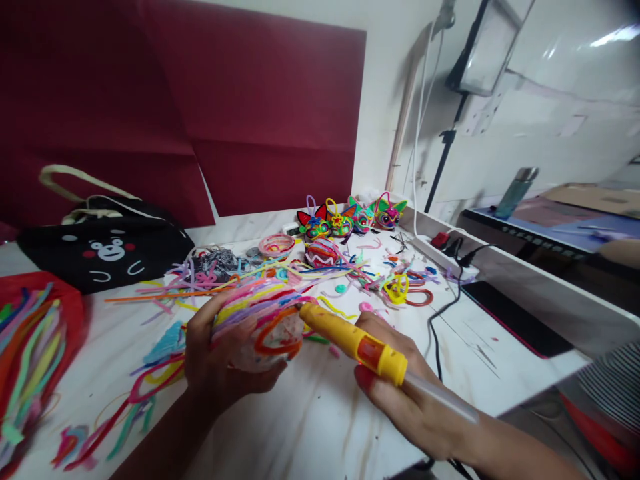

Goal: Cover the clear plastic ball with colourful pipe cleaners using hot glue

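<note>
My left hand (210, 357) is wrapped around a clear rounded shell (253, 350) partly covered with rows of coloured pipe cleaners (255, 303). An orange pipe cleaner (277, 350) curves in a loop across its bare side. My right hand (407, 393) grips a yellow hot glue gun (350, 337), a glue stick (443, 397) sticking out of its back end. The gun's nozzle meets the shell's right edge near the orange loop; whether it touches I cannot tell. Loose pipe cleaners (165, 380) lie left of my left hand.
Several decorated cat-like heads (340, 223) stand at the back, near a pink bowl (277, 246). A black bag (105, 247) and a red bag of pipe cleaners (70, 307) are at left. A power strip (450, 257), black cable (437, 347) and phone (517, 319) lie at right.
</note>
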